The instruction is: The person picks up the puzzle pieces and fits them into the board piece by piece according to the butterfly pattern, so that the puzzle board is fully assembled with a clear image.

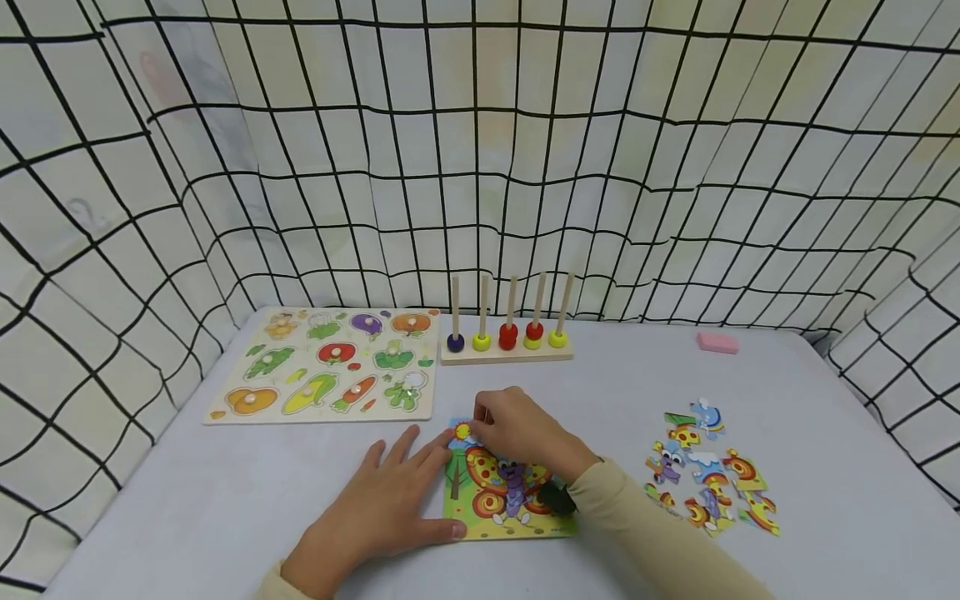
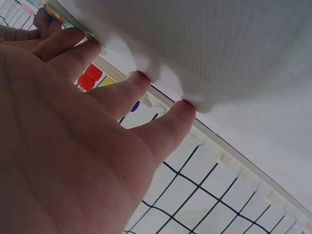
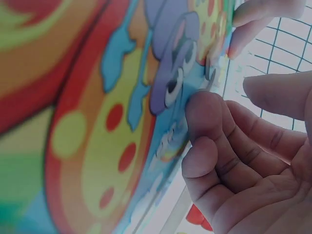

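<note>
The rectangular, butterfly-printed puzzle board (image 1: 513, 492) lay on the white table (image 1: 630, 371), well short of its far edge. The left hand (image 1: 390, 500), fingers spread, touched the board's left edge; the right hand (image 1: 517, 425) curled at its upper edge, grip undeterminable. Judged step: piece-fitting; next move likely called for pressing flush.

Head cam bright, edges bowed; L wrist dimmer, soft shadows; R wrist: puzzle (image 3: 92, 126) blurry up close.
</note>
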Available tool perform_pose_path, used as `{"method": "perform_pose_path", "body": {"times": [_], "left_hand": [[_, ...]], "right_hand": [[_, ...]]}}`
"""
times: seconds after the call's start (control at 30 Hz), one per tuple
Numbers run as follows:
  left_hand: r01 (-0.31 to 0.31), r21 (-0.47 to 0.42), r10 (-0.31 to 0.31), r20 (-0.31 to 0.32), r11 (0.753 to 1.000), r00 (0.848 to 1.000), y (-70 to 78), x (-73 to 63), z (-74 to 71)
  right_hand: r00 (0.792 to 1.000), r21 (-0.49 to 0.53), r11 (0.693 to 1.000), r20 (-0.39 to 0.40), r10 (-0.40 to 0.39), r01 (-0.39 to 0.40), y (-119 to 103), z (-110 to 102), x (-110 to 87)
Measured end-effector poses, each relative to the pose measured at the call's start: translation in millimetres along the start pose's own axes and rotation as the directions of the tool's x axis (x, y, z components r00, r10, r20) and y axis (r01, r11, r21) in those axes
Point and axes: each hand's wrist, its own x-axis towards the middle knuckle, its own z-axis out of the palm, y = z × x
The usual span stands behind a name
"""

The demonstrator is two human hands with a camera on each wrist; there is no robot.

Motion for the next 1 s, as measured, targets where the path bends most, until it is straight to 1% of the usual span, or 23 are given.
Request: {"method": "perform_pose_path", "body": {"times": [0.27,0.43,0.57,0.8,1.0], "left_hand": [[-0.002,0.008,0.002,-0.004,1.0,1.0,0.8,1.6,0.6],[0.002,-0.001,-0.002,-0.003,1.0,1.0,1.7,1.9,0.7],[0.005,-0.01,-0.005,-0.01,1.0,1.0,1.9,1.1,0.8],[0.005,-0.011,-0.005,-0.015,1.0,1.0,1.3,1.1,1.7],[0.008,-0.007,-0.008,-0.011,1.0,1.0,1.9,1.8,1.9]], "right_hand": [[0.998,0.031,0.999,-0.065,-0.012,0.014,6.6,-12.3,-14.9],[0.996,0.073,0.997,-0.088,-0.032,0.039,14.9,-21.0,-26.5],[0.994,0.093,0.995,-0.108,-0.032,0.042,21.2,-29.1,-35.3],[0.989,0.081,0.997,-0.149,0.009,0.004,30.0,-43.3,-49.6],[0.984,0.062,0.998,-0.178,0.028,-0.018,39.9,-52.1,-60.4]]}}
